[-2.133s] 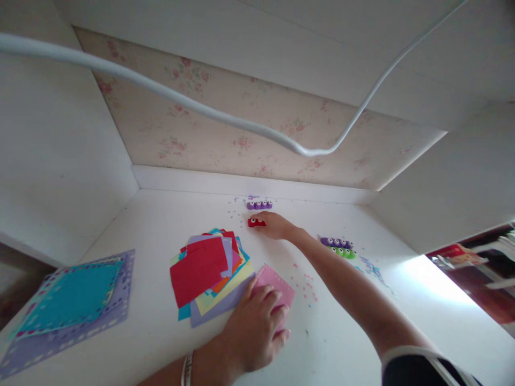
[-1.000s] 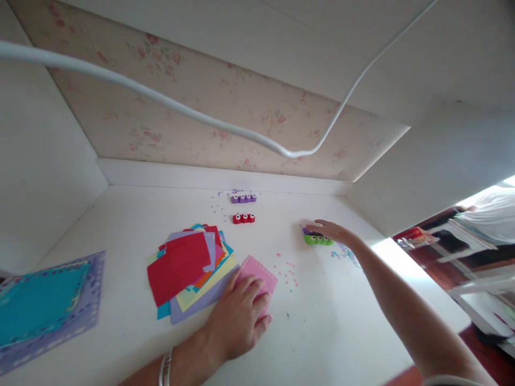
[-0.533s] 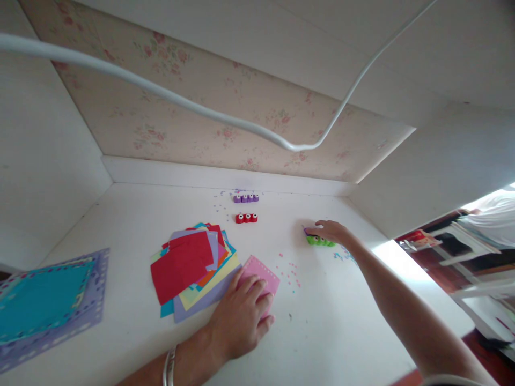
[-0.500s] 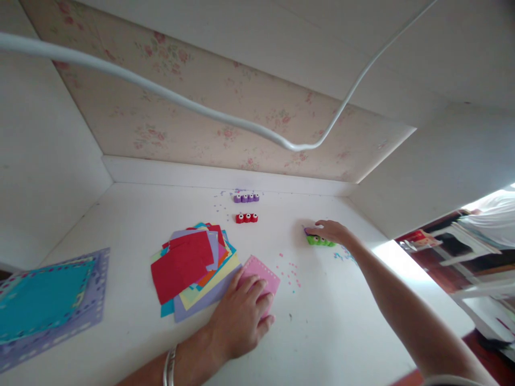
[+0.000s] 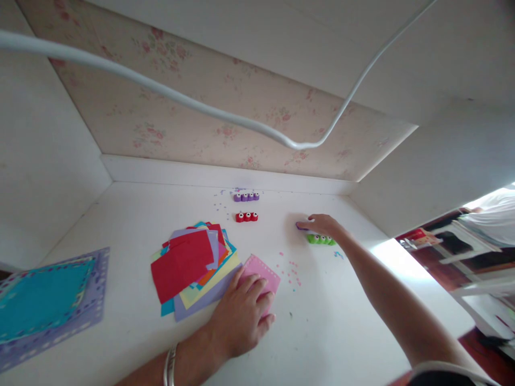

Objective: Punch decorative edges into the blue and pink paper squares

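Observation:
My left hand [image 5: 240, 317] lies flat, fingers spread, pressing a small pink paper square [image 5: 262, 272] onto the white desk [image 5: 330, 321]. My right hand [image 5: 322, 224] is stretched far out and closed around a purple punch [image 5: 301, 227], just behind a green punch [image 5: 320, 239] that stays on the desk. A red punch [image 5: 247, 216] and another purple punch [image 5: 245, 197] sit further back in the middle.
A fanned pile of coloured paper squares [image 5: 193, 265] lies left of my left hand. A teal and lilac punched sheet [image 5: 44, 300] lies at the far left. Paper dots [image 5: 290, 271] are scattered about. A white cable [image 5: 181, 104] hangs overhead. Shelves [image 5: 475, 252] stand at right.
My right hand left the red punch, swung right to the purple and green punches, and has now closed on the purple one and drawn it leftward. The left hand stayed put.

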{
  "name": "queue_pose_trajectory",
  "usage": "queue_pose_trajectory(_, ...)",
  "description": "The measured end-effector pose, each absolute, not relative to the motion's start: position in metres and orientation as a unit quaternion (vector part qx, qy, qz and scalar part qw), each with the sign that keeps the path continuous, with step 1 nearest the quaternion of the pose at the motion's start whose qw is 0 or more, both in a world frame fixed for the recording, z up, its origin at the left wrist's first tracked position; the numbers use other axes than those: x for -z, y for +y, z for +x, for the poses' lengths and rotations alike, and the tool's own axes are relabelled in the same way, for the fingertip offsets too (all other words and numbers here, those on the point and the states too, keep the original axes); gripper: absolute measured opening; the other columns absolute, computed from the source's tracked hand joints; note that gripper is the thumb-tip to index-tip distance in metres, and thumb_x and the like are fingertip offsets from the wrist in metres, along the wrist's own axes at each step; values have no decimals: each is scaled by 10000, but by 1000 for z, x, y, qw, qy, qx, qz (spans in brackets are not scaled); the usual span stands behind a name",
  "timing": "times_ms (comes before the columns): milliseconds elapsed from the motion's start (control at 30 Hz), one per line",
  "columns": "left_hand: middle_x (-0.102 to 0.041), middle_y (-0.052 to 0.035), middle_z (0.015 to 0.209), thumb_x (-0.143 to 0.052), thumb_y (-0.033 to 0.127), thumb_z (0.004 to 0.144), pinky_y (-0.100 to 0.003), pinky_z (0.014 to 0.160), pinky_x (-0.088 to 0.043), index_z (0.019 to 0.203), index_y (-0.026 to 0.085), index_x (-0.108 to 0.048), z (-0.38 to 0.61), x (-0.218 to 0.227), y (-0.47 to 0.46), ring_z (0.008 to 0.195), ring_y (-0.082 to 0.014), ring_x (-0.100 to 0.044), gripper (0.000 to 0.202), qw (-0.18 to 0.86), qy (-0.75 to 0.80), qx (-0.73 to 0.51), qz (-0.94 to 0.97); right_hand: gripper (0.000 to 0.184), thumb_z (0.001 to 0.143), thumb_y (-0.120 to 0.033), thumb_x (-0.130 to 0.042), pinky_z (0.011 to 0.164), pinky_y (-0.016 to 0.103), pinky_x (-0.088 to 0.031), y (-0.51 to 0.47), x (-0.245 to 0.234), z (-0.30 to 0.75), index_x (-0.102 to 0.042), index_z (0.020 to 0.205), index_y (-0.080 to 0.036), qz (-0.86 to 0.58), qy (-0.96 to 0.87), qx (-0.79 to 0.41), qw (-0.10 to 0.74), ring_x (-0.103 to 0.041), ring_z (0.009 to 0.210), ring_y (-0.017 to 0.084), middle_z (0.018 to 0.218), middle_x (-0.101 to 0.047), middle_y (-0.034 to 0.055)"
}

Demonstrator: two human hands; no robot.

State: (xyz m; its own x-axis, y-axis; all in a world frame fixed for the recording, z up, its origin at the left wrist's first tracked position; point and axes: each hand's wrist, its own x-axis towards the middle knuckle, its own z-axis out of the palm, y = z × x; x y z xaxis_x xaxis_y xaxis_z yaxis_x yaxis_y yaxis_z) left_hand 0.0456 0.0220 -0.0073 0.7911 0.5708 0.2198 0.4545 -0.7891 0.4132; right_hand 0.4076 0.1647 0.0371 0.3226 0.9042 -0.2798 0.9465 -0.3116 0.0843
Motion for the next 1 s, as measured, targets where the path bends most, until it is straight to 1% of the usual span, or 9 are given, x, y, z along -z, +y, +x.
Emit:
queue_pose_trajectory(200, -561, -43, 1298, -460, 477, 931, -472, 1145, -175, 1233, 256, -567, 45, 9, 22, 1247, -240, -436, 390, 169, 276, -184, 928, 784, 720, -767, -501, 906, 436, -466, 176, -39, 389, -673, 1175, -152, 793, 593, 94, 103, -588, 1138, 377, 1225, -646, 189)
queue_pose_trajectory(367, -567, -35, 1290, -477, 472, 925, -460, 1152, -154, 1232, 264, -567, 45, 8, 22, 1244, -232, -438, 381, 170, 278, -179, 928, 748, 733, -762, -494, 884, 431, -469, 190, -41, 361, -693, 1128, -159, 785, 604, 91, 104, -605, 1105, 369, 1180, -667, 187)
queue_pose_trajectory(500, -566, -34, 1291, -503, 464, 913, -452, 1153, -149, 1237, 267, -564, 45, 8, 22, 1237, -231, -442, 384, 168, 276, -180, 929, 745, 733, -765, -496, 883, 423, -467, 206, -41, 338, -705, 1087, -143, 775, 617, 94, 95, -611, 1094, 364, 1152, -677, 196)
queue_pose_trajectory(700, -559, -23, 1300, -494, 464, 918, -456, 1154, -144, 1249, 269, -556, 45, 9, 22, 1226, -230, -449, 389, 179, 280, -185, 925, 824, 696, -770, -538, 894, 431, -460, 232, -40, 303, -628, 1220, -140, 771, 626, 91, 80, -574, 1147, 373, 1228, -635, 199)
queue_pose_trajectory(867, -571, -34, 1273, -528, 438, 901, -474, 1143, -172, 1239, 259, -569, 45, 7, 21, 1218, -242, -450, 386, 182, 280, -187, 924, 861, 679, -775, -555, 902, 417, -456, 246, -41, 272, -582, 1275, -154, 757, 642, 97, 67, -565, 1161, 362, 1247, -625, 186)
queue_pose_trajectory(1000, -578, -47, 1258, -505, 460, 909, -494, 1139, -174, 1214, 248, -590, 46, 10, 21, 1206, -252, -458, 380, 183, 287, -200, 919, 907, 662, -780, -570, 899, 410, -459, 253, -42, 252, -535, 1316, -153, 750, 651, 103, 59, -569, 1155, 357, 1266, -607, 191)
